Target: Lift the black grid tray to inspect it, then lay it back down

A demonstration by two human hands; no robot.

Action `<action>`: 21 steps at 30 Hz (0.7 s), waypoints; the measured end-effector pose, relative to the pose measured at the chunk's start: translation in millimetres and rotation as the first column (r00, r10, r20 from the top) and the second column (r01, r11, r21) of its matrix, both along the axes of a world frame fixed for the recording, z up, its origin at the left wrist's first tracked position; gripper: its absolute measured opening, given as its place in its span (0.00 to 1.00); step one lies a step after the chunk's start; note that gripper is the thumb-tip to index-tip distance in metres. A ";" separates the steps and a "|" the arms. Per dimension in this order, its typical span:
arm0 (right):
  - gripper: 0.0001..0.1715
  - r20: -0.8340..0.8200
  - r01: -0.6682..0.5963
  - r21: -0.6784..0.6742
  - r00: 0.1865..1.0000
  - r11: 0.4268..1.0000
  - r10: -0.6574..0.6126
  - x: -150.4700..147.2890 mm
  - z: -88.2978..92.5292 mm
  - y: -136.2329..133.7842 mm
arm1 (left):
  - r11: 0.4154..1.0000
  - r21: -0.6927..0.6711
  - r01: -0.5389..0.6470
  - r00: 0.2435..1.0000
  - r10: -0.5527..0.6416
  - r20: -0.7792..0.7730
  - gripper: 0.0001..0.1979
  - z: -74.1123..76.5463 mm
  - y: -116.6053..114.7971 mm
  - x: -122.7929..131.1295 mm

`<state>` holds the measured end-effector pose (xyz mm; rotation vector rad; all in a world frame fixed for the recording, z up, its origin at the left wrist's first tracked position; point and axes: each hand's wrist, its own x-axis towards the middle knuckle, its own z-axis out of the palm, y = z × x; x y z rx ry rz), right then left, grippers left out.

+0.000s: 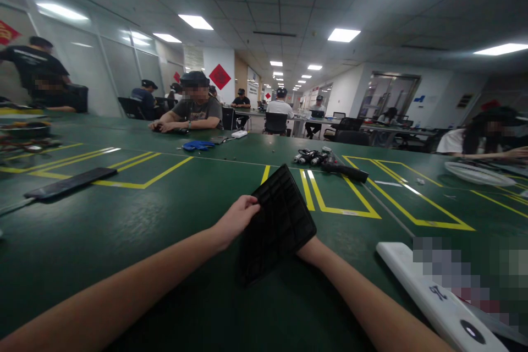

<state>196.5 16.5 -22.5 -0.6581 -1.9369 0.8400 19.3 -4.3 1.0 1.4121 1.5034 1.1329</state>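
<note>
Bare forearms (136,289) angled inward, cut off below, left hand (239,219) pinching the near edge of a black gridded panel (280,220) tilted over the green bench (198,203), right hand (311,250) mostly hidden behind it, that grip impossible to tell.

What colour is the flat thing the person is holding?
The flat thing is black, best seen in the head view.

— In hand?
— One black gridded tray (280,214), tilted; left hand (241,213) pinching its edge, right hand (310,248) mostly hidden behind it.
— On the green table (165,264)?
— Yellow tape outlines (169,171); black bar (74,182), left; blue item (198,145), far side; white casing (429,283), right.
</note>
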 end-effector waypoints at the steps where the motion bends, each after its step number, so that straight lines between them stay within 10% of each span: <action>1: 0.18 -0.002 -0.009 0.001 1.000 1.000 0.009 0.2 0.6 0.1 | 0.996 -0.074 -0.045 0.990 0.055 0.133 0.12 2.7 -0.1 -1.7; 5: 0.19 -0.014 -0.019 0.003 1.000 1.000 0.019 1.6 0.7 0.9 | 0.976 -0.203 -0.074 0.909 0.150 0.388 0.11 10.6 -2.5 -7.5; 14: 0.14 -0.036 -0.043 -0.020 0.998 0.999 0.042 0.7 4.4 -1.3 | 0.945 -0.190 0.267 0.940 -0.211 0.269 0.10 8.9 -4.3 -17.4; 21: 0.13 -0.059 -0.044 -0.034 0.997 0.998 0.042 -0.3 4.5 -2.6 | 0.898 -0.218 0.383 0.874 -0.277 0.399 0.10 3.0 -1.4 -15.4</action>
